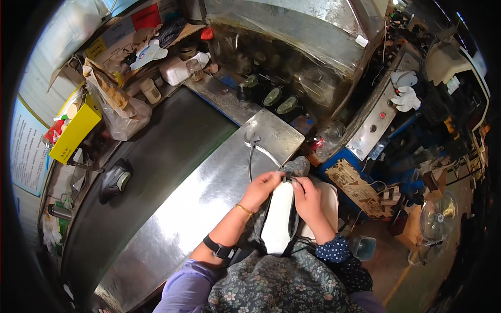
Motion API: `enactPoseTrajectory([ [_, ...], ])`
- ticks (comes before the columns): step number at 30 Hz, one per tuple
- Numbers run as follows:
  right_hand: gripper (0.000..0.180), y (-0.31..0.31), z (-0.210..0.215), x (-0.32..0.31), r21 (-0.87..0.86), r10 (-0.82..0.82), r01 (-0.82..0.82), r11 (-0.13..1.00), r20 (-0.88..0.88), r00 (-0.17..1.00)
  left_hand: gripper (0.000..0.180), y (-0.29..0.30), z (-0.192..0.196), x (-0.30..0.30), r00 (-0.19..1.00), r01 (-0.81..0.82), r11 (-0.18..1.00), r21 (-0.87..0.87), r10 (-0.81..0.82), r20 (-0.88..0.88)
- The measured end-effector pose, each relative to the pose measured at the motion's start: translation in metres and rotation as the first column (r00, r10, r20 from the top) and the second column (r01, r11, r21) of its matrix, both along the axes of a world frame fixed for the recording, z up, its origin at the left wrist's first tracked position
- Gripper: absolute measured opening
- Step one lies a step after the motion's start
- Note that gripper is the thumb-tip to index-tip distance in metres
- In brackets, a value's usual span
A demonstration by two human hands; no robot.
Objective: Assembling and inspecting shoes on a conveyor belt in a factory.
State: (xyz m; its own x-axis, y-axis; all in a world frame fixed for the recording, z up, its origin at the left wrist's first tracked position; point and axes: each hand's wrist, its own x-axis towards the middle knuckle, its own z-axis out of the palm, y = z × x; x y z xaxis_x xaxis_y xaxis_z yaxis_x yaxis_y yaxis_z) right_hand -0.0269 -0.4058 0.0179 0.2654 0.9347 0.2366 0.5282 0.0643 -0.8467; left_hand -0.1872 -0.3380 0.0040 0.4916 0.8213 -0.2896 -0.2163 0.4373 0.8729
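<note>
A shoe upper on a last, with a white sole-shaped underside [279,216] and black material round its edges, lies bottom up in my lap. At its far end, my left hand [262,189] pinches the dark edge material with thumb and fingers together. My right hand [309,198] grips the same edge from the other side, its fingers closed close to the left ones. Just beyond my hands, a pair of metal pincers [252,141] rests on the metal tabletop [182,208], its handles pointing toward me. The exact bit between my fingertips is too small to make out.
A dark conveyor belt [162,141] runs along the left, carrying a black shoe [116,181]. Several shoes with greenish soles [287,105] sit under a plastic-draped metal hood [292,26]. A yellow box [76,130] hangs at far left. Standing on the right is a fan [438,218].
</note>
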Motion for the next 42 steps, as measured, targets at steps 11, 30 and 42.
enactPoseTrajectory([
  [11, 0.041, 0.011, 0.011, 0.021, -0.223, 0.329, -0.388, 0.894, -0.259, 0.908, 0.081, -0.022, 0.016, -0.003, 0.951, 0.262, 0.925, 0.275, -0.199, -0.235],
  [30, 0.025, -0.086, -0.039, 0.002, -0.232, -0.052, -0.103, 0.967, -0.578, 0.815, 0.057, 0.002, 0.0, 0.004, 0.979, 0.204, 0.977, 0.062, -0.202, -0.028],
  [42, 0.047, -0.063, -0.029, 0.002, -0.532, 0.303, -0.135, 0.836, 0.242, 0.922, 0.057, -0.044, -0.013, -0.006, 0.996, 0.092, 0.995, 0.028, -0.092, 0.016],
])
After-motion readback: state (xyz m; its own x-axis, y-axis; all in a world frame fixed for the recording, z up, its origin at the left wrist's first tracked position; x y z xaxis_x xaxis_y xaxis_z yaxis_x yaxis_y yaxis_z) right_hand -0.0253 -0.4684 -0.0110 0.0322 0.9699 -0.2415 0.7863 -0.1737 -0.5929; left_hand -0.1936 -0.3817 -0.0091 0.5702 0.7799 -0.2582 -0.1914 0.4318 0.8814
